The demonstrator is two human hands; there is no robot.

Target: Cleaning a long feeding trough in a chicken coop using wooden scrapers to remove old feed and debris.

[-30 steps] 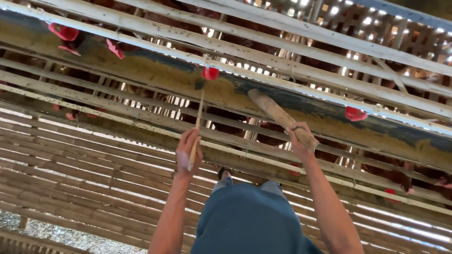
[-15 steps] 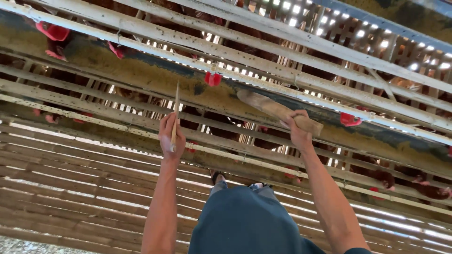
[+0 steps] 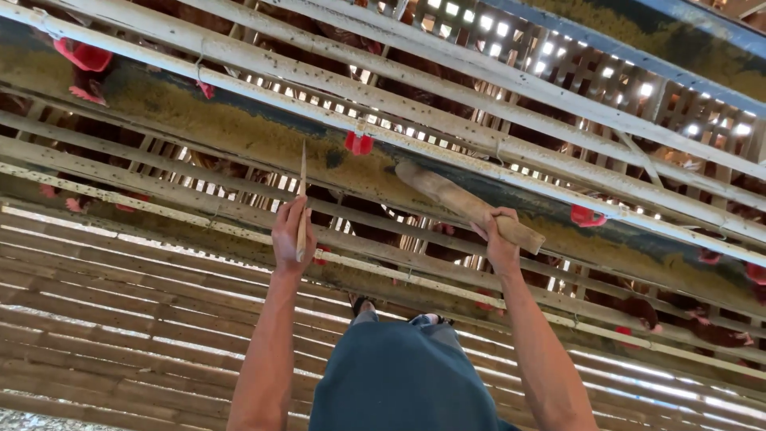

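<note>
Thin stick (image 3: pixel 302 199) upright in left hand (image 3: pixel 290 234), fingers clenched on its lower end, tip at the feed trough (image 3: pixel 239 136). Right hand (image 3: pixel 499 239) grips a wooden paddle (image 3: pixel 467 206), blade angled up-left into the trough, just right of the stick.

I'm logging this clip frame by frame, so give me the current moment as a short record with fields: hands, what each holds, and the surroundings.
left hand: left hand grips a thin wooden stick, pointed up toward the feed trough
right hand: right hand grips a thick wooden paddle, its far end over the trough
trough: long, holds yellowish feed
cage: slatted cage front with hens behind it, red combs showing
floor: bamboo slats
person: dark blue-green garment
</note>
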